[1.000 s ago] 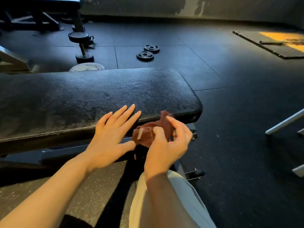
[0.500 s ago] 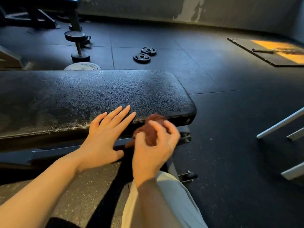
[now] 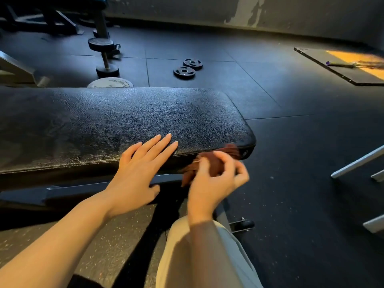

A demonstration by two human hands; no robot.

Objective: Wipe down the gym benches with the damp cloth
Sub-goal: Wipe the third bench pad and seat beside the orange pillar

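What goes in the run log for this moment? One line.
left hand flat on bench pad | right hand holding cloth at pad edge

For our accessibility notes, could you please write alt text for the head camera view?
A person's right hand holds a bunched brown cloth, blurred with motion, at the near corner of a black padded bench, while the left hand lies flat and open on the pad's edge. Beyond lie two weight plates and a dumbbell on the dark floor.

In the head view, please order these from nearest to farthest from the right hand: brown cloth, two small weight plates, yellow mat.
1. Brown cloth, in the right hand.
2. Two small weight plates, on the floor beyond the bench.
3. Yellow mat, far right.
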